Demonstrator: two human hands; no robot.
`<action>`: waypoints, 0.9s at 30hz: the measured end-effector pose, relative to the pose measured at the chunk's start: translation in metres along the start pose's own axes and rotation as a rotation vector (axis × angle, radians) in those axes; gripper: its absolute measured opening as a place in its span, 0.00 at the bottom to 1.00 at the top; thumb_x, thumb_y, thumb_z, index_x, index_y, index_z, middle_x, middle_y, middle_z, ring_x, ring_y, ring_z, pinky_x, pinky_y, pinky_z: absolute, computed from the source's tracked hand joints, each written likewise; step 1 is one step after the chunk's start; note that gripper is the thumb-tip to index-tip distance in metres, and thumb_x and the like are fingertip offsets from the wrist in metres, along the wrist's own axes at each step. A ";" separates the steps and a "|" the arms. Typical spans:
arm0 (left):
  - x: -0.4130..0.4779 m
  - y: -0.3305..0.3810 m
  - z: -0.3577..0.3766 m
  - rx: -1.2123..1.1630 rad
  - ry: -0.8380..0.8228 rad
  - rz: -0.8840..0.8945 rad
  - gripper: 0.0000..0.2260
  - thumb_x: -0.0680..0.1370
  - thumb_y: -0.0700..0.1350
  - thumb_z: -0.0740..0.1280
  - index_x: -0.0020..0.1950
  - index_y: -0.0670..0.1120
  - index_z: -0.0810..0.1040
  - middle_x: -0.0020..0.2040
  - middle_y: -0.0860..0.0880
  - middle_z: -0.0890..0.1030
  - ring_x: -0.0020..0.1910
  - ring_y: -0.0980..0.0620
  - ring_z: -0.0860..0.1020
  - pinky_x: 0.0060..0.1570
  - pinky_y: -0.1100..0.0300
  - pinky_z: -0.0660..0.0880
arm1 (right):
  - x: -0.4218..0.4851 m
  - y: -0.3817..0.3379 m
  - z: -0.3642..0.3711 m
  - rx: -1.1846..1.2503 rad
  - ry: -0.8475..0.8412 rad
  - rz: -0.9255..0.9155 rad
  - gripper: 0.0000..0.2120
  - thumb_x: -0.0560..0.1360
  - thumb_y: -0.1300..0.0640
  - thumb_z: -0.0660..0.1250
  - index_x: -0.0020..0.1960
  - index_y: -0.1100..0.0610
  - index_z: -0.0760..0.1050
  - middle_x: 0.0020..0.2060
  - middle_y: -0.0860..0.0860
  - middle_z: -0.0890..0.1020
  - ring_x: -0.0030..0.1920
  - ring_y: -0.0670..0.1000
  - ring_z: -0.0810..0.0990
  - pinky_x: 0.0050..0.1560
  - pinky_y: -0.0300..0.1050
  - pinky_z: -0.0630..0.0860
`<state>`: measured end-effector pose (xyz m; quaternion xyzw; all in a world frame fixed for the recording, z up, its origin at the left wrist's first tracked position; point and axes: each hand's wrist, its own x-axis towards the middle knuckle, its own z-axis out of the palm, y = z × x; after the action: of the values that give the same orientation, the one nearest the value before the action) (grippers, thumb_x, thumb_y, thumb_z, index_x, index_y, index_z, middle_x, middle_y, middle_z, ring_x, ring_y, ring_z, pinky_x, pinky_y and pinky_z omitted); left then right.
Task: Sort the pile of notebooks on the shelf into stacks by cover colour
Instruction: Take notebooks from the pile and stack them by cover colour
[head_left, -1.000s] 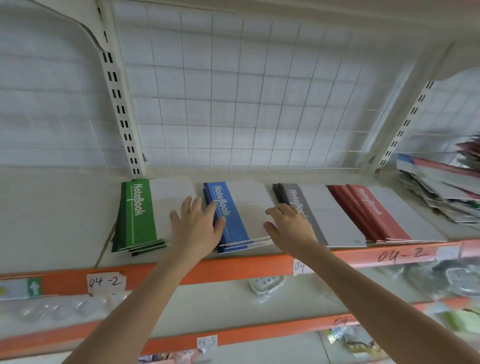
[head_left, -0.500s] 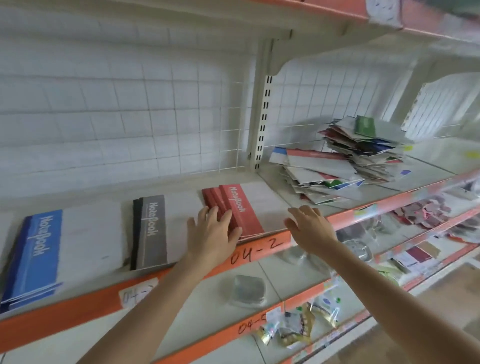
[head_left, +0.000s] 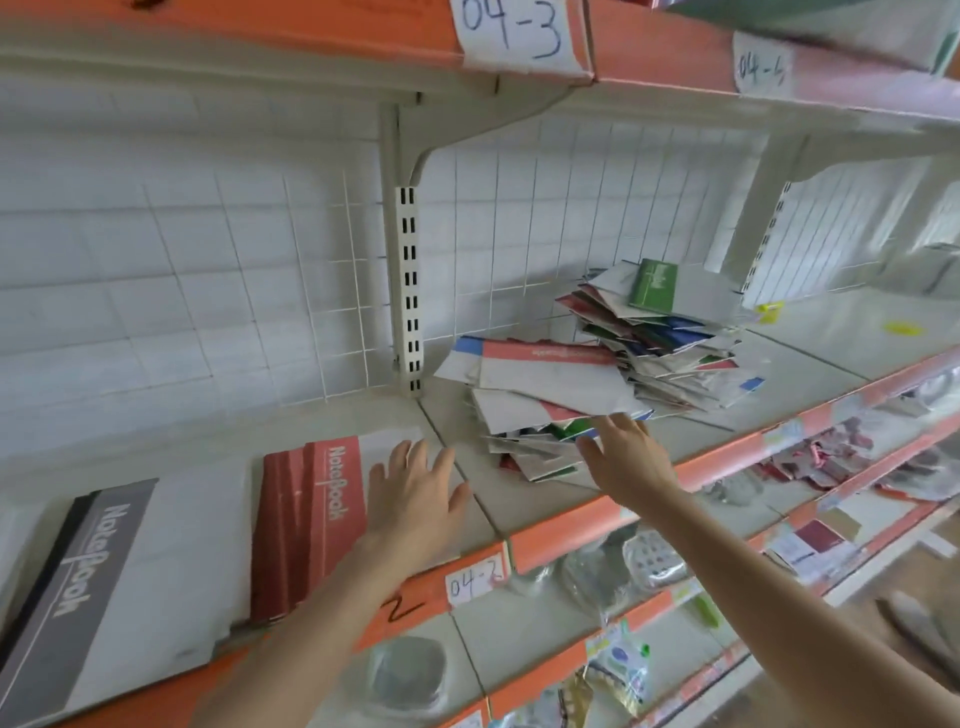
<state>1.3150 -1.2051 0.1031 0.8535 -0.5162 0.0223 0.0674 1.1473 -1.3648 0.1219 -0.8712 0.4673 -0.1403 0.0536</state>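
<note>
- Up on the cream metal shelf (head_left: 519, 499) with the orange front lip, near the front edge, my left hand (head_left: 415, 499) lies flat with fingers spread, on the white half of the top book of the red-covered paper notebook stack (head_left: 311, 514). It's gripping nothing, just resting there.
- My right hand (head_left: 631, 457) is open too, fingers apart and empty, with the fingertips right at the low front side of the messy mixed-colour pile of thin paper notebooks (head_left: 597, 374). Can't tell if they're actually touching a cover yet or just beside one.
- Sorted so far, going by what's visible: the red stack, plus a grey-and-black-covered notebook stack (head_left: 88, 566) next to it toward the shelf's left end. Both look squared up and sit along the front edge. Anything further left is out of view.
- What's left is, well, a lot. The pile sits past the slotted white upright post (head_left: 408, 291), toward the back of the next bay, and it's a tall, fanned-out slump, with red, blue, green and white covers poking out at all angles. A green-covered notebook (head_left: 652, 283) sits on the very top.
- So my guess is we're early-to-mid, with plenty of books to go. Next pick looks like something from the near bottom edge of the pile, which could drag the whole heap forward off the lip if I'm sloppy.
</note>
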 end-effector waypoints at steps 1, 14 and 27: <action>0.008 -0.003 -0.001 0.002 0.006 0.001 0.25 0.81 0.57 0.51 0.76 0.49 0.56 0.74 0.46 0.59 0.74 0.45 0.53 0.69 0.48 0.59 | 0.009 -0.008 0.001 -0.019 0.018 -0.016 0.17 0.79 0.50 0.56 0.63 0.56 0.73 0.61 0.55 0.74 0.62 0.57 0.69 0.59 0.50 0.67; 0.070 -0.052 -0.008 0.008 0.123 -0.017 0.22 0.81 0.53 0.54 0.74 0.49 0.61 0.70 0.48 0.65 0.71 0.48 0.60 0.64 0.54 0.63 | 0.114 -0.108 0.035 -0.130 -0.189 -0.010 0.25 0.78 0.41 0.52 0.68 0.56 0.66 0.64 0.58 0.71 0.64 0.60 0.70 0.62 0.55 0.65; 0.090 -0.028 -0.021 -0.967 0.067 -0.333 0.08 0.79 0.47 0.62 0.56 0.48 0.77 0.53 0.48 0.77 0.55 0.48 0.76 0.49 0.59 0.69 | 0.105 -0.090 0.018 -0.201 -0.059 -0.285 0.12 0.79 0.63 0.53 0.59 0.62 0.70 0.49 0.56 0.80 0.49 0.55 0.79 0.39 0.42 0.69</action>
<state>1.3828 -1.2685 0.1309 0.7943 -0.3220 -0.2029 0.4735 1.2791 -1.4025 0.1453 -0.9334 0.3490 -0.0732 -0.0406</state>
